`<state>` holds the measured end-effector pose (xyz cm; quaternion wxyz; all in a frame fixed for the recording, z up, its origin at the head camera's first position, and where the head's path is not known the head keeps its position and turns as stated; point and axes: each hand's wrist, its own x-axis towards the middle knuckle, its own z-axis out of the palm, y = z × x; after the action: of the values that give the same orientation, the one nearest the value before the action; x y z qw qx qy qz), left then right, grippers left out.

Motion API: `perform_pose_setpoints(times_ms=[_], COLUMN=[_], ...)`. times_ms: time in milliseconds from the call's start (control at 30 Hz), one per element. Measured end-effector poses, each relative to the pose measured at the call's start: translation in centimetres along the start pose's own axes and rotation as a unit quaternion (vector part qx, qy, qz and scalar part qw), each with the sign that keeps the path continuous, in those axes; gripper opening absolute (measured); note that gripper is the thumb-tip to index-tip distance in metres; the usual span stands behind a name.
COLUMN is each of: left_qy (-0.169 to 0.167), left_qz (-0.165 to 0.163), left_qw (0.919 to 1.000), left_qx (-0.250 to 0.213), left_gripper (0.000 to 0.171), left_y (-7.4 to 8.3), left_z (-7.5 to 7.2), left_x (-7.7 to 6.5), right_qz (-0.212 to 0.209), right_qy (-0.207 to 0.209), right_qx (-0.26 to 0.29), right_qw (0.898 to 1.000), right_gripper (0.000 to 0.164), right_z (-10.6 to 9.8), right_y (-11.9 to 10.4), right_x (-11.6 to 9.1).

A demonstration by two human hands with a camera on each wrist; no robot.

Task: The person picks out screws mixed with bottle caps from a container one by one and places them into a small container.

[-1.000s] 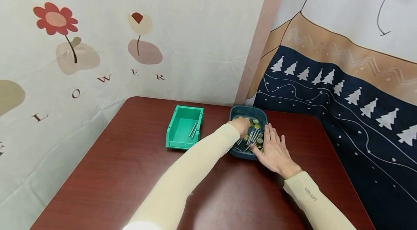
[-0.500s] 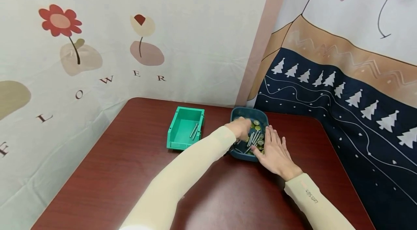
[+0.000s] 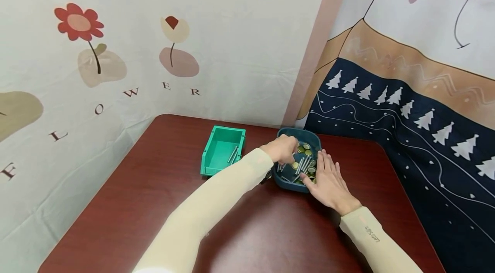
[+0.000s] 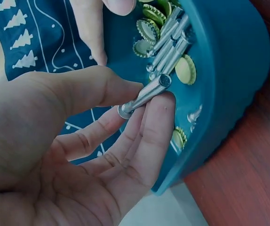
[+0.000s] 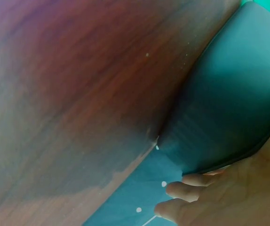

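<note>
My left hand (image 3: 280, 149) is over the left side of a dark blue bin (image 3: 296, 187). Between thumb and fingertips it pinches a silver bolt (image 4: 146, 95), threaded end toward the bin in the left wrist view. Under it in the bin lie several more bolts (image 4: 170, 44) and gold crimped bottle caps (image 4: 186, 70). My right hand (image 3: 330, 183) rests along the bin's right side, fingers straight and thumb at the near rim. From the right wrist, its fingers (image 5: 184, 190) lie against the bin's outer wall (image 5: 224, 89).
A green open-front tray (image 3: 216, 165) stands left of the blue bin, with a few bolts (image 3: 233, 155) lying at its right side. Both sit on a dark red wooden table (image 3: 127, 204). Printed cloth (image 3: 239, 49) hangs behind the table's back edge.
My left hand has drawn back a little to the left and up from the bin's contents. The right hand stays at the bin's side. The head view has shifted slightly.
</note>
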<state>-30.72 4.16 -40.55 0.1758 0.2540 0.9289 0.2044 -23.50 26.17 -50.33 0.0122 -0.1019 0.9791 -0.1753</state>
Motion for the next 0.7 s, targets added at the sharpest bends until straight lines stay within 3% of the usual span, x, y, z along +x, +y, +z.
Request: perform_pose_setpoints(times_ms=[167, 433, 700], left_qy=[0.018, 0.034, 0.066], left_qz=[-0.003, -0.019, -0.028], left_qw=[0.9998, 0.9978, 0.9954], left_qx=[-0.002, -0.054, -0.063], left_gripper=[0.035, 0.036, 0.031], left_y=[-0.8, -2.4, -4.2], left_z=[-0.4, -1.5, -2.4], left_x=[-0.6, -2.0, -3.6], right_qz=[0.000, 0.004, -0.001], right_qy=[0.003, 0.005, 0.008], right_qx=[0.006, 0.002, -0.002], right_qw=[1.000, 1.000, 1.000], right_gripper=[0.113, 0.113, 0.113], right_z=[0.1, 0.2, 0.2], right_y=[0.1, 0.3, 0.3], right_x=[0.0, 0.0, 0.1])
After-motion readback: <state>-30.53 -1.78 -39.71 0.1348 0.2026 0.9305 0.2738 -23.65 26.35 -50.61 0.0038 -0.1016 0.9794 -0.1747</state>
